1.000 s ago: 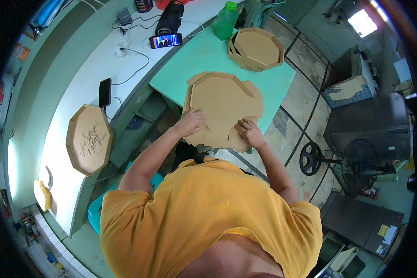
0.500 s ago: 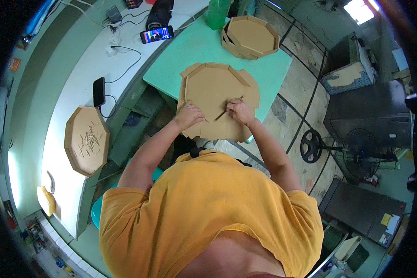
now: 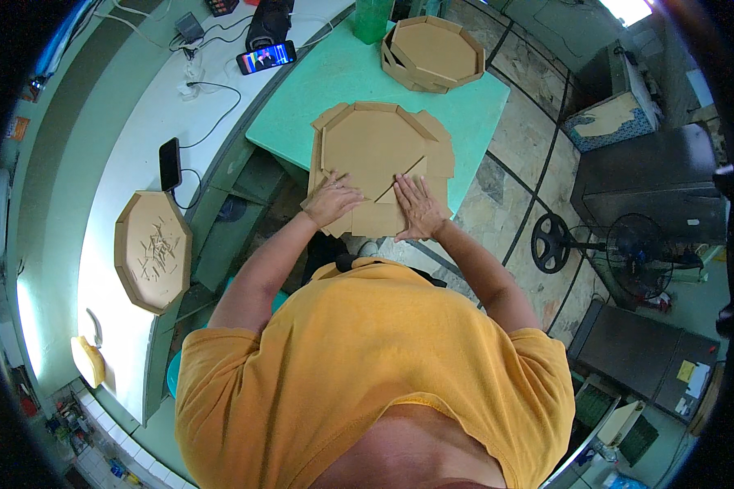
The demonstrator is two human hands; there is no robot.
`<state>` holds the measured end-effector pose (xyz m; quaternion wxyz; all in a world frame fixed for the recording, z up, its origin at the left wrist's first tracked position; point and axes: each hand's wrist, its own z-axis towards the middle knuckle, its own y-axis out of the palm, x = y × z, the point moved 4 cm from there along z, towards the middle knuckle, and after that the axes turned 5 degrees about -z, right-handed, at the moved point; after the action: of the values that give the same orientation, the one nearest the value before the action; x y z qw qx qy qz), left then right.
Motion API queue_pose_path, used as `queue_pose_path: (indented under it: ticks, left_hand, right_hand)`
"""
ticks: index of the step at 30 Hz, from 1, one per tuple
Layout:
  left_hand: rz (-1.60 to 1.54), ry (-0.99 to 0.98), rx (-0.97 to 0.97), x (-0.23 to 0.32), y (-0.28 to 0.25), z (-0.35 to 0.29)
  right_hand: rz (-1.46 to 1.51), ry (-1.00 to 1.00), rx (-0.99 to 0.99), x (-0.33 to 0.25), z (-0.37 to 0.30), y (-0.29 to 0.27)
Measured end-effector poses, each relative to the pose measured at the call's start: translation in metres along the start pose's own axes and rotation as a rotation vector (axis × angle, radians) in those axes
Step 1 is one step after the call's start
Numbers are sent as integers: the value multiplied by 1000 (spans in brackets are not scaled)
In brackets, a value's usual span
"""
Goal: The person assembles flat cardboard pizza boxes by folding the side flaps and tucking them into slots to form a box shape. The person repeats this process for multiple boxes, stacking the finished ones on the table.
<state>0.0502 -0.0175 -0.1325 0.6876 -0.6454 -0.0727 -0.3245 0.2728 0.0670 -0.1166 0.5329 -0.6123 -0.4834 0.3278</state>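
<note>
Both my hands lie flat on a brown octagonal cardboard box blank point(image 3: 379, 167) that sits on the near end of the green surface point(image 3: 334, 81), its near edge overhanging toward me. My left hand point(image 3: 333, 198) rests palm down on the blank's seven o'clock corner, fingers spread and pressing the card, pinching nothing. My right hand point(image 3: 416, 205) is just beside it at the blank's five o'clock part, also open and flat, fingers pointing toward twelve o'clock, next to a diagonal flap edge. The two hands are close together but not touching. The blank's side flaps stand partly raised around its rim.

At one o'clock from the blank, at the far end of the same surface, is a stack of finished octagonal boxes point(image 3: 434, 50). A green bottle point(image 3: 373, 18) stands just left of that stack. At ten o'clock, on the white counter point(image 3: 130, 147), a smartphone with a lit screen point(image 3: 266, 58) lies near cables, and a dark phone point(image 3: 170, 164) lies at nine o'clock. Farther toward eight o'clock, another octagonal tray point(image 3: 152, 251) holds small scraps. A black floor fan point(image 3: 628, 248) stands on the tiled floor at three o'clock.
</note>
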Motion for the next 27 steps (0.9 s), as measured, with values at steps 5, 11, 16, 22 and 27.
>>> queue_pose_path:
  ticks: [5,11,16,22,27]
  left_hand:
    - [17,111,-1,16,-13,-17]
    - [86,-61,-34,12,-2,-10]
    - [-21,-308,117,0,-1,7]
    - [-170,-381,197,0,3,10]
    - [201,-128,269,8,3,5]
  right_hand:
    - [27,27,68,0,-4,2]
    - [113,23,298,15,-3,-16]
    - [397,205,190,26,25,-12]
    - [485,287,314,19,37,-3]
    - [282,42,459,4,26,-10]
